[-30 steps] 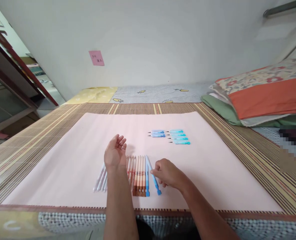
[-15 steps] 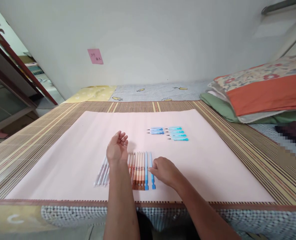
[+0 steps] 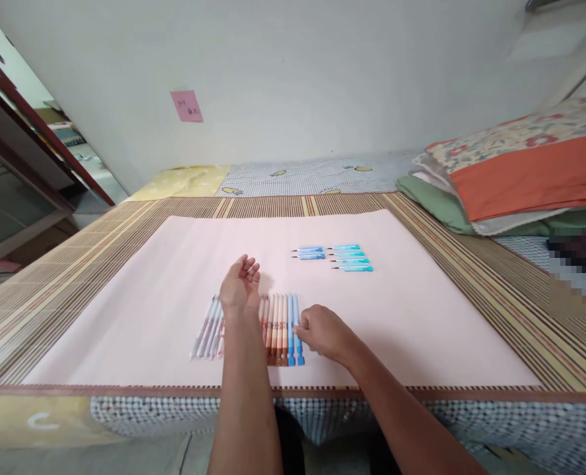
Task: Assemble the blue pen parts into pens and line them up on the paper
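1. Blue pens lie side by side at the right end of a row on a pink sheet (image 3: 396, 316): an inner blue pen (image 3: 291, 330) and an outer blue pen (image 3: 299, 346), close together and nearly parallel.
2. The right hand (image 3: 325, 330) is at the outer blue pen, its fingers curled in and closed, the thumb side touching the pen around its middle. Whether it grips the pen or only presses on it, I cannot tell.
3. The left hand (image 3: 240, 284) is held over the row, palm turned up, fingers open and loosely bent, with nothing visible in it. Its forearm hides part of the row.
4. Peach pens with brown ends (image 3: 277, 333) sit just left of the blue ones. Beyond the left forearm, pale pens (image 3: 207, 333) lie at a slant.
5. Farther back on the sheet are two groups of smaller pens, dark tips pointing left: blue ones (image 3: 315, 256) and, to their right, teal ones (image 3: 356, 261).
6. The sheet is spread on a striped mat (image 3: 95, 264). A pink note (image 3: 187, 106) is on the wall (image 3: 322, 72), and orange floral bedding (image 3: 534, 175) is piled on green cloth (image 3: 434, 204) at the right.
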The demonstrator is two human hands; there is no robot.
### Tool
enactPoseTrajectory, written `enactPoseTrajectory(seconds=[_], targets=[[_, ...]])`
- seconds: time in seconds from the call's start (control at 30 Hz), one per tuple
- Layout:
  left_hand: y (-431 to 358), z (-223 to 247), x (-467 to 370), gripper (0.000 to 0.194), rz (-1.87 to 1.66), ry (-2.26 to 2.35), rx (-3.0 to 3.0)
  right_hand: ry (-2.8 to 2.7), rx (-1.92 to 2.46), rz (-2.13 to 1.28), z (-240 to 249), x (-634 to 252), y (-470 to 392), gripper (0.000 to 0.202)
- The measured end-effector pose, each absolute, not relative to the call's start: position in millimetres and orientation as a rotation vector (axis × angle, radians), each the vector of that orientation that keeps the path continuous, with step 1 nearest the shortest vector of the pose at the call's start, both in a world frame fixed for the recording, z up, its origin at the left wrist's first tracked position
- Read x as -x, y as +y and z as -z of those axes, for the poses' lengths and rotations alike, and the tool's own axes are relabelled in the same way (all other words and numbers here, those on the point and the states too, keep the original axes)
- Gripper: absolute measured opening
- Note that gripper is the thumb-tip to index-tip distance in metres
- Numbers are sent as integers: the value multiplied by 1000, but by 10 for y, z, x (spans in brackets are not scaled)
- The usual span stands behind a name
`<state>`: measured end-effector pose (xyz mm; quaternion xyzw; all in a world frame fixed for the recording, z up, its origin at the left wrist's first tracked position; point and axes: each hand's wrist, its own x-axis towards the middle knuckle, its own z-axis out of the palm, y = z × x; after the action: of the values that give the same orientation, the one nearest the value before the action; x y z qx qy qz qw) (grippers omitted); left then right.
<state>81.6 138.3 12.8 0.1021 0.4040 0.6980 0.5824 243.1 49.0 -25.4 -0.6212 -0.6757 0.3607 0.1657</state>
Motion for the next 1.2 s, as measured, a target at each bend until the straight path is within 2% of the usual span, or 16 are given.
enactPoseTrajectory(seconds=[0.77, 0.9, 1.07, 1.2], targets=[[1425, -53, -943, 7, -1548, 951, -232, -1893, 1599, -1097, 270, -2491, 538, 25], [1433, -26, -951, 6, -1533, 932, -207, -1803, 1562, -899, 252, -2681, 655, 17], [1438, -28, -956, 10, -1528, 880, -162, -1726, 1777, -322, 169, -3002, 1080, 16], [1440, -36, -990, 11, -1507, 867, -134, -1957, 1929, -73, 168, -3034, 1512, 29]])
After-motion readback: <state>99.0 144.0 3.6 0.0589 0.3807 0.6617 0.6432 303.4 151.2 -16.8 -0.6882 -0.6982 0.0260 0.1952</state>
